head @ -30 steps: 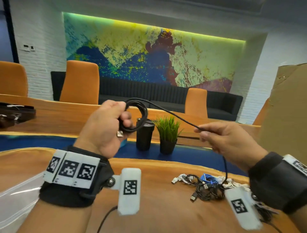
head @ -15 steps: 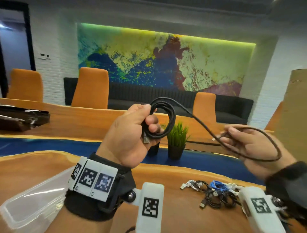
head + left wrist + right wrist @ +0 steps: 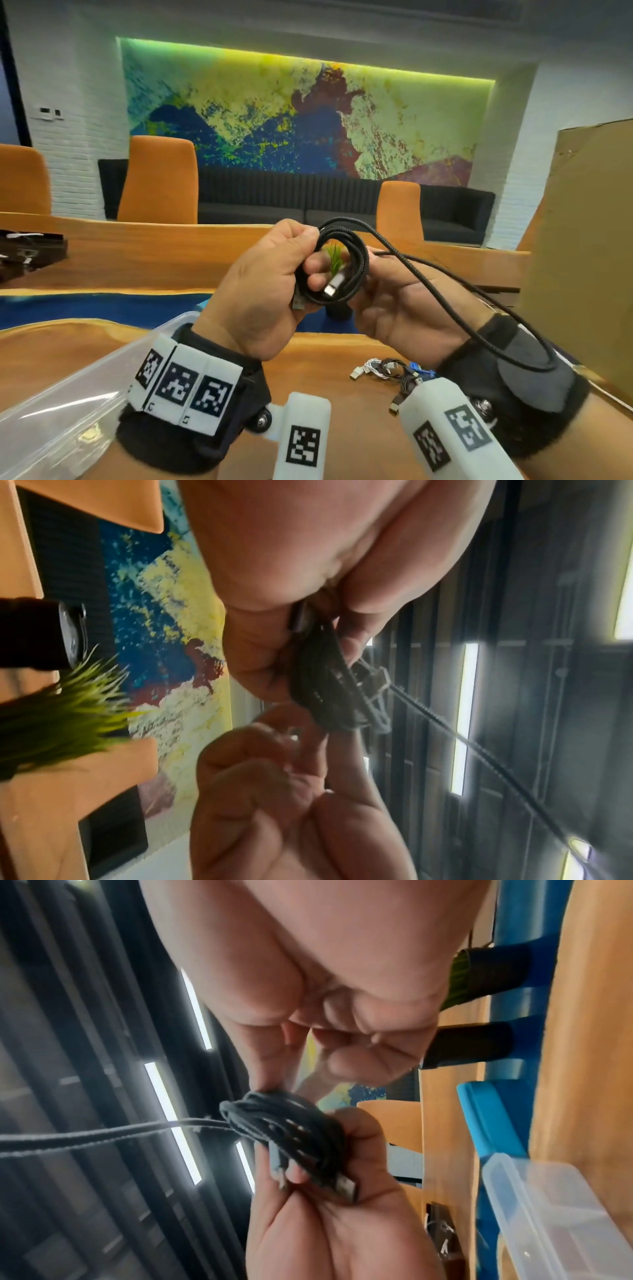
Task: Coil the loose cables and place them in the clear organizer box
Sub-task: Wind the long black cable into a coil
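Cables are the job, and I am working on one black braided cable [image 3: 342, 270] now, holding it up in front of my chest, above the wooden surface [image 3: 329, 383]. My left hand [image 3: 263, 291] is gripping the wound loops, thumb and fingers curled round the bundle. My right hand [image 3: 404, 301] is pinching the bundle's 3 o'clock side, palm up. A long tail of the same cable is sweeping out toward 4 o'clock and draping over my right wrist, so I am judging this coil as mostly wound but not finished. A tangle of loose cables [image 3: 394, 373], white, black and blue, is lying on the surface at 5 o'clock, not yet coiled. At 8 o'clock the clear organizer box [image 3: 65, 414] is waiting; I cannot tell whether anything is inside it.
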### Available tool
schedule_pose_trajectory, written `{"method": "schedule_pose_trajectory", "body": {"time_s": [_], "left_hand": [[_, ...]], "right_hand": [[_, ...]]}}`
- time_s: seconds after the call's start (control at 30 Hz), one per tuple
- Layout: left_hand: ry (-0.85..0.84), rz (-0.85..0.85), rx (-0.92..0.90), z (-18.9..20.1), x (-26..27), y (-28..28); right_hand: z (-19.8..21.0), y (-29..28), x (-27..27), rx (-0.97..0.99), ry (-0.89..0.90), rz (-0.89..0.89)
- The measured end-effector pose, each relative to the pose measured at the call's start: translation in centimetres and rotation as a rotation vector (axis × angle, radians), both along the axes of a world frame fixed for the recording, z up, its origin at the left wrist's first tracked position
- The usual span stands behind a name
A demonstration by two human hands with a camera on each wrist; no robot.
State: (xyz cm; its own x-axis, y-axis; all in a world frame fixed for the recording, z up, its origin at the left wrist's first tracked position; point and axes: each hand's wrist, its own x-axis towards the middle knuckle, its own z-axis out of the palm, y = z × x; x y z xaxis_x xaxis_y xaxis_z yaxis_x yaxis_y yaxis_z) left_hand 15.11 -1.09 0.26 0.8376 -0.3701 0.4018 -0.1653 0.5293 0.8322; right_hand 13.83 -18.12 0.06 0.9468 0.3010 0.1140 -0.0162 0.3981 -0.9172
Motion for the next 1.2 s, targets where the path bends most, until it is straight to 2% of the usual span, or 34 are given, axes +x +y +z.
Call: {"method": "schedule_pose_trajectory", "body": {"time_s": [0.13,0.2,0.3,0.37,0.43,0.47,0.53,0.6,0.63,0.7,0.77,0.83,0.9,0.93,1.07,1.13,1.2], "left_hand": [[-0.099,0.119,-0.012,-0.2,0.2,-0.4],[-0.200,0.206,0.030,-0.5,0.3,-0.6],[-0.339,0.360,0.122,-0.9,0.3,-1.0],[-0.411,0.444,0.150,-1.2,0.4,-1.2],[-0.431,0.494,0.129,-1.4,0.7,-1.2],[-0.415,0.503,0.103,-1.4,1.0,-0.9],[-0.353,0.514,0.037,-1.0,1.8,0.3],[-0.291,0.549,-0.045,-0.3,2.4,2.3],[-0.272,0.570,-0.080,0.1,2.6,3.3],[-0.275,0.593,-0.112,0.5,2.7,4.5],[-0.294,0.585,-0.079,0.6,2.4,4.0],[-0.328,0.561,-0.019,0.2,1.9,2.6],[-0.377,0.533,0.039,-0.1,1.4,1.3],[-0.395,0.519,0.055,-0.2,1.1,0.8],[-0.426,0.476,0.073,-0.4,0.2,-0.5],[-0.400,0.456,0.045,-0.5,0.0,-0.6],[-0.305,0.416,-0.018,-0.3,0.1,-0.2]], "right_hand": [[-0.3,-1.1,-0.3,0.003,-0.011,0.324],[-0.2,-1.0,-0.8,-0.100,-0.050,0.396],[0.1,0.1,-1.2,-0.252,-0.086,0.267],[0.2,0.7,-1.4,-0.253,-0.077,0.164],[0.2,0.4,-1.7,-0.271,-0.102,0.129],[0.1,-0.4,-1.9,-0.352,-0.129,0.114],[-0.8,-2.7,-2.1,-0.738,-0.223,0.028],[-2.8,-6.4,-2.0,-1.314,-0.329,-0.106],[-3.8,-8.5,-1.9,-1.614,-0.326,-0.160],[-5.8,-12.1,-1.9,-2.064,-0.134,-0.214],[-6.2,-13.6,-1.8,-2.224,-0.013,-0.145],[-4.6,-12.1,-2.4,-2.131,0.019,-0.031],[-3.0,-9.4,-2.7,-1.849,-0.067,0.096],[-2.0,-7.4,-3.1,-1.641,-0.094,0.109],[-0.1,-0.2,-4.3,-0.811,-0.085,0.060],[0.0,1.8,-4.5,-0.504,-0.030,0.047],[0.2,1.5,-4.5,-0.339,-0.043,-0.029]]}}
